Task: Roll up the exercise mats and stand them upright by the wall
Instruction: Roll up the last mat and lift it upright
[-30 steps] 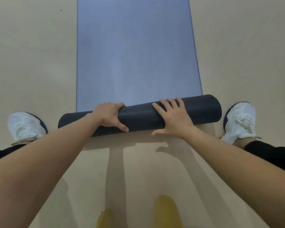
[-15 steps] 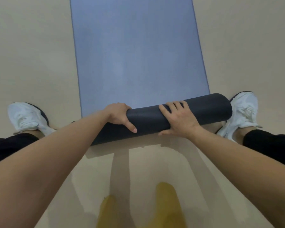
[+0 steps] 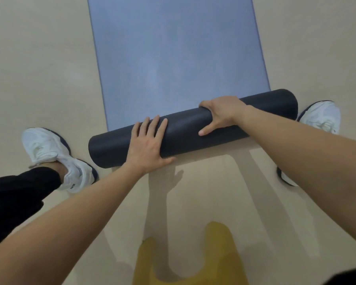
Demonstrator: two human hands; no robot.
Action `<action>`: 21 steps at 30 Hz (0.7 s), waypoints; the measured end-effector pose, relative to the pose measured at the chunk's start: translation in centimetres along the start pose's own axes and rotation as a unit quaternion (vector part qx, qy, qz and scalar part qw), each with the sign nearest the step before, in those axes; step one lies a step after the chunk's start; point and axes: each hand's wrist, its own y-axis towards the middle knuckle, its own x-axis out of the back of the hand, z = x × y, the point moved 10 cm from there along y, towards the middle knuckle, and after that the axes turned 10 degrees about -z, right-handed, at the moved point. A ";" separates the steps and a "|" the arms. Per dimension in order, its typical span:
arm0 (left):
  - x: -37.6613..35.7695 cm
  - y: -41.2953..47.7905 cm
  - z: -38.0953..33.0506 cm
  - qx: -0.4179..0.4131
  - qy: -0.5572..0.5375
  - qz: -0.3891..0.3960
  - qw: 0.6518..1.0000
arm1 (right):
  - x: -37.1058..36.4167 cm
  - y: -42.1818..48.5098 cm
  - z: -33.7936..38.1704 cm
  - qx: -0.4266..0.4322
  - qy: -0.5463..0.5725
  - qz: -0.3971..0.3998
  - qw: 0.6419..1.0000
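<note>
A blue exercise mat (image 3: 177, 58) lies flat on the beige floor and runs away from me. Its near end is wound into a thick dark roll (image 3: 185, 128) that lies slanted across the view, right end farther away. My left hand (image 3: 147, 144) rests flat on the left half of the roll, fingers spread. My right hand (image 3: 221, 114) curls over the top of the right half, thumb on the near side. No wall shows.
My two white shoes stand on either side of the roll, the left shoe (image 3: 56, 157) at the left end and the right shoe (image 3: 322, 118) just past the right end. Black trouser legs and a yellow garment (image 3: 185, 258) show near the bottom edge.
The roll has moved farther along the mat and grown thicker. My left hand went from curled over the roll to flat on it; my right hand went from flat to curled over the top.
</note>
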 end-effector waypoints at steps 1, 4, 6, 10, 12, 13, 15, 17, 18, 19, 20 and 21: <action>-0.4 0.4 0.1 0.003 0.010 0.015 1.000 | -0.1 0.1 0.0 -0.005 0.003 0.003 1.000; -0.6 1.9 0.5 0.003 0.007 0.048 0.999 | 0.1 -0.1 0.1 -0.008 0.005 -0.011 1.000; -0.2 2.8 0.4 -0.008 -0.011 0.058 0.998 | 0.2 -0.5 0.2 -0.014 0.003 -0.014 1.000; 0.8 3.3 0.3 -0.023 -0.019 0.080 0.996 | 0.4 -1.4 0.4 -0.033 0.012 0.002 0.999; 1.1 2.8 0.1 -0.027 -0.008 0.102 0.994 | -0.1 -2.1 0.7 -0.039 0.024 0.012 0.999; 1.0 2.3 0.0 -0.030 0.000 0.112 0.993 | -0.6 -2.6 0.9 -0.042 0.030 0.016 0.999; 0.7 1.2 -0.5 -0.041 0.015 0.129 0.991 | -2.0 -3.8 1.4 -0.042 0.047 0.026 0.998; 0.1 -0.1 -1.1 -0.054 0.011 0.147 0.988 | -3.6 -5.0 2.0 -0.038 0.067 0.056 0.995; -0.4 -0.8 -1.3 -0.060 0.003 0.161 0.985 | -4.5 -5.6 2.3 -0.040 0.079 0.082 0.993; -0.9 -1.4 -1.5 -0.068 -0.006 0.178 0.982 | -5.4 -6.2 2.5 -0.045 0.090 0.110 0.989; -1.4 -1.8 -1.7 -0.076 -0.014 0.194 0.978 | -6.1 -6.7 2.6 -0.052 0.095 0.129 0.986; -1.7 -2.0 -1.8 -0.082 -0.020 0.207 0.975 | -6.5 -7.2 2.7 -0.056 0.090 0.129 0.986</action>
